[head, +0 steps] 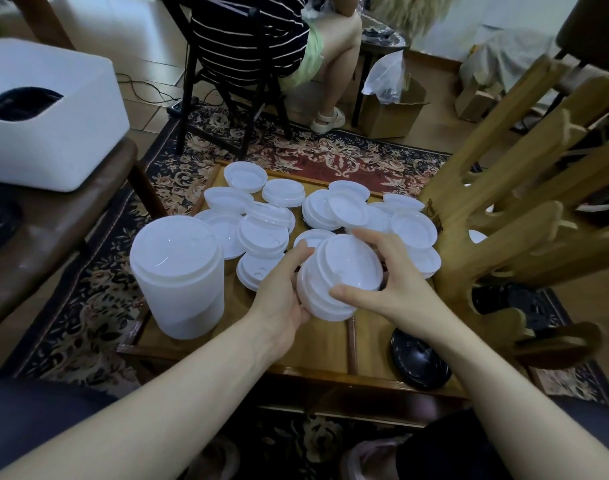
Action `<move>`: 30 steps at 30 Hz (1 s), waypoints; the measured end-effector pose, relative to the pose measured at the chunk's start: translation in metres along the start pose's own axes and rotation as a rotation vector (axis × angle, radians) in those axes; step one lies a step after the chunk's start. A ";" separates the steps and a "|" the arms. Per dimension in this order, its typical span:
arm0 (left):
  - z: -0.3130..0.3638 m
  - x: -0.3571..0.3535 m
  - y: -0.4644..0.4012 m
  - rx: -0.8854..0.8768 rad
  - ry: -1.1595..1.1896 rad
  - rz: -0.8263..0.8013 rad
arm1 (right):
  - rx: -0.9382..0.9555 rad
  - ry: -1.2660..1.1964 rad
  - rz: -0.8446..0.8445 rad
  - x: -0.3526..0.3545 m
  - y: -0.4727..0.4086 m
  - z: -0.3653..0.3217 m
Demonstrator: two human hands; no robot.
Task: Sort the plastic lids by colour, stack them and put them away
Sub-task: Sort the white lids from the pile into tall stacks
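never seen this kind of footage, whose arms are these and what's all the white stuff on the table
There is one picture, from a camera worn on a person's head, so the two bare arms are the wearer's own. The left hand and right hand together hold a small stack of white lids. Loose white lids lie scattered on the low wooden table, with a tall finished stack at the left and a black lid near the right edge. A white bin on the left holds dark lids. Another person sits behind.
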State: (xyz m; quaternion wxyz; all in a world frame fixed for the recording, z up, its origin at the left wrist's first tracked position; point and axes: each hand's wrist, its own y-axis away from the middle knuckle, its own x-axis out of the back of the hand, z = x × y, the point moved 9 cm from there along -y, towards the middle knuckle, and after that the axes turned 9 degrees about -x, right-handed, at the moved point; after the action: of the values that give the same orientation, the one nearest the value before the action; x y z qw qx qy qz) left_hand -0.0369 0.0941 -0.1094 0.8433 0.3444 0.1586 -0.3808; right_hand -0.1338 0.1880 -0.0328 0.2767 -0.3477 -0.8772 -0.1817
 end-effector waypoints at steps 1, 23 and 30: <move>0.001 -0.001 0.000 -0.011 0.005 -0.009 | -0.002 0.027 0.009 -0.005 0.001 0.001; 0.008 -0.006 -0.002 -0.150 0.033 -0.070 | -0.148 -0.069 -0.150 -0.027 0.006 0.008; 0.006 -0.004 -0.002 -0.152 0.000 -0.044 | -0.138 -0.004 -0.093 -0.022 0.004 0.013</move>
State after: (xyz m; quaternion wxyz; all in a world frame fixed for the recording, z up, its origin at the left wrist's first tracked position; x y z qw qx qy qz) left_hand -0.0409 0.0907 -0.1041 0.8584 0.2761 0.1946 -0.3860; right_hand -0.1223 0.1859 -0.0565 0.2417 -0.3250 -0.8783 -0.2539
